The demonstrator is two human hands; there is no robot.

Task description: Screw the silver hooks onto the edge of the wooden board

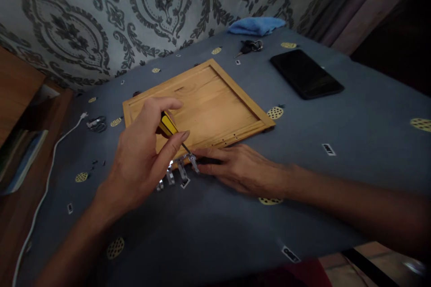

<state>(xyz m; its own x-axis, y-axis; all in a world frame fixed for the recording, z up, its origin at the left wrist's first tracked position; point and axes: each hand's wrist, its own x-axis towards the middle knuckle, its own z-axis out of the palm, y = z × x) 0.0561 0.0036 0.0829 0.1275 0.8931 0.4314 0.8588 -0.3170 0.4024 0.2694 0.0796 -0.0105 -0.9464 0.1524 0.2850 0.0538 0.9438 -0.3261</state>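
My left hand [144, 152] is closed around a screwdriver with a yellow handle [167, 124], its thin shaft slanting down to a row of small metal hooks [178, 171] at the near edge of a wooden board [208, 107]. My right hand [235, 166] lies low on the cloth with fingers together, pressing the hook strip near the screwdriver tip. The framed board lies flat on the blue-grey patterned cloth [336, 143].
A black phone [305, 74] lies at the far right, a bunch of keys [251, 46] and a folded blue cloth [256, 25] at the back. A white cable [50, 161] and plug run along the left, by a wooden shelf with books [20, 157].
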